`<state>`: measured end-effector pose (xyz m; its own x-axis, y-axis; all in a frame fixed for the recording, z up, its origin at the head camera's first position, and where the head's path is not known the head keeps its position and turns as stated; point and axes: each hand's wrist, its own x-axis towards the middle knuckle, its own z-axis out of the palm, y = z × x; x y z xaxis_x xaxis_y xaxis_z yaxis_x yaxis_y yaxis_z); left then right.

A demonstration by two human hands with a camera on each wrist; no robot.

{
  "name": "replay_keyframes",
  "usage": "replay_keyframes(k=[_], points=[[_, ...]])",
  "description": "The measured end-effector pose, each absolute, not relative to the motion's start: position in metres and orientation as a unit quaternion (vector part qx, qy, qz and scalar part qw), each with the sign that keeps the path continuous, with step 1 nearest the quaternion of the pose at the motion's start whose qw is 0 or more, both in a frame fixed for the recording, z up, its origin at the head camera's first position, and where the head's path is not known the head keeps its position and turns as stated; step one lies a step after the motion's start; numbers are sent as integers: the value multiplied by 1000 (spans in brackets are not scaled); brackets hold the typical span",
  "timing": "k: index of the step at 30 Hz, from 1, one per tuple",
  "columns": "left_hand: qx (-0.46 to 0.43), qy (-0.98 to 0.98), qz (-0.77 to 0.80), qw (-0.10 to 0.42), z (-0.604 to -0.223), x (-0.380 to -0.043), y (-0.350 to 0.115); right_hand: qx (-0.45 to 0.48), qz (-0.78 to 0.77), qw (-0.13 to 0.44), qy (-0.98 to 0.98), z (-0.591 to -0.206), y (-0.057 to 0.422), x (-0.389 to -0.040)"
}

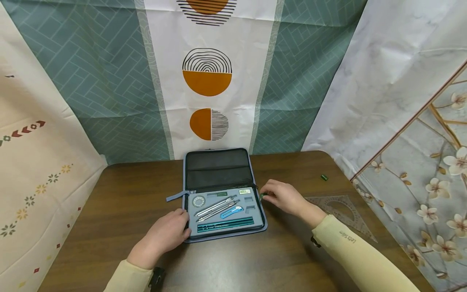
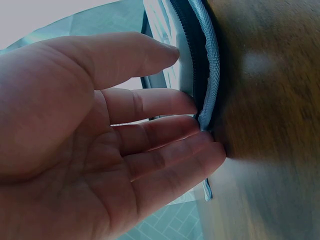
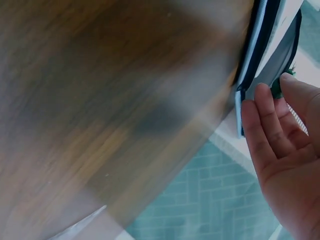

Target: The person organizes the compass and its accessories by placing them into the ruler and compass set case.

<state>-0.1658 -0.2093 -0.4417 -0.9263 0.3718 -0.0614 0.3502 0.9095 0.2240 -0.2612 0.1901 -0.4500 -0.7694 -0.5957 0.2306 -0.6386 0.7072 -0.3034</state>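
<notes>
An open zip case point(image 1: 225, 236) lies on the table, its dark lid point(image 1: 217, 168) tilted up at the back. Its grey tray holds a compass set point(image 1: 216, 206), a blue cutter knife point(image 1: 231, 212), dark green pencils point(image 1: 225, 224), a round white disc point(image 1: 198, 201), an eraser point(image 1: 244, 191) and a small green item point(image 1: 221, 194). My left hand point(image 1: 166, 232) touches the case's left edge with nearly straight fingers point(image 2: 165, 162). Beside the right edge, my right hand point(image 1: 282, 197) pinches a small green object point(image 3: 276, 88) between thumb and fingers; its kind is partly hidden.
A clear set square point(image 1: 337, 209) with a protractor arc lies on the table, partly behind the right forearm. Another small green piece point(image 1: 324, 177) rests farther back on the right. Cloth hangs behind and along both sides of the brown table point(image 1: 138, 190).
</notes>
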Motion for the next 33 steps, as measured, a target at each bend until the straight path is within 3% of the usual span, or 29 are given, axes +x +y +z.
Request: replay_keyframes(k=[7,18,33], points=[[183,976,103,53,-442,-166,-211,360,160,59,-917,-447,176,-255],[192,975,105,40,-441,-164,-212,378,187,1,-907,-449,154,-249],[193,975,105,44,-439,-164,-210,382,156,17,-911,-451,142,-245]])
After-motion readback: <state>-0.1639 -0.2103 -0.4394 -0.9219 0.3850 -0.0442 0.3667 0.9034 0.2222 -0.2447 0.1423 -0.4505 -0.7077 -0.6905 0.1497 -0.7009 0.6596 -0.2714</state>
